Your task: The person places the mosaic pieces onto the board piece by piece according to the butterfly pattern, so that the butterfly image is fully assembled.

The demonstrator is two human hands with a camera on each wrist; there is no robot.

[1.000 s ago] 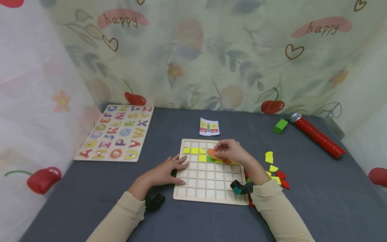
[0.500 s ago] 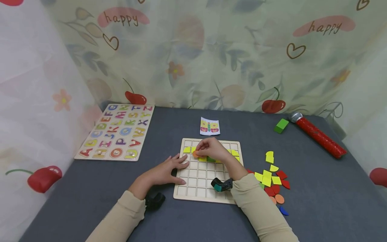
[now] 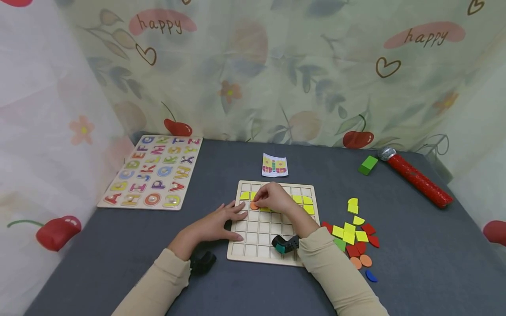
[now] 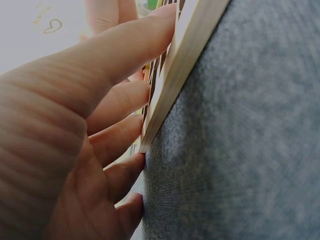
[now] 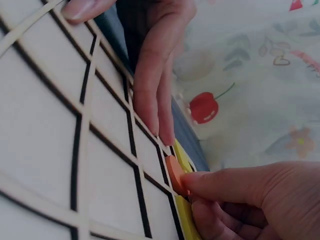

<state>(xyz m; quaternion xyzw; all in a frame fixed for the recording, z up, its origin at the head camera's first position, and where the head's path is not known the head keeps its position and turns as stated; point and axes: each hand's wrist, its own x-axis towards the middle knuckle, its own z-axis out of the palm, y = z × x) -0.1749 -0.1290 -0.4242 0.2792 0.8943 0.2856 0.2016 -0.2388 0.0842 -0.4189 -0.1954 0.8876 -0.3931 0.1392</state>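
Note:
The wooden grid board (image 3: 251, 250) lies flat, with yellow pieces in two upper rows. My left hand (image 3: 216, 223) rests on its left edge with fingers spread; in the left wrist view that hand (image 4: 107, 115) touches the board's edge (image 4: 172, 75). My right hand (image 3: 275, 198) is over the second filled row, thumb and finger on an orange round piece (image 3: 254, 205). In the right wrist view the orange piece (image 5: 175, 174) sits at a cell beside a yellow piece (image 5: 185, 217), and the right hand (image 5: 250, 200) pinches its edge.
Behind the board lies a picture card (image 3: 274, 166). Loose yellow pieces (image 3: 349, 233), red, green, orange and blue ones lie right of it. An alphabet board (image 3: 152, 173) is at the left; a green block (image 3: 368, 165) and a red microphone (image 3: 419, 177) are at the back right.
My right hand has moved left across the board with the orange piece, to the left end of the second filled row. The left hand has stayed in place.

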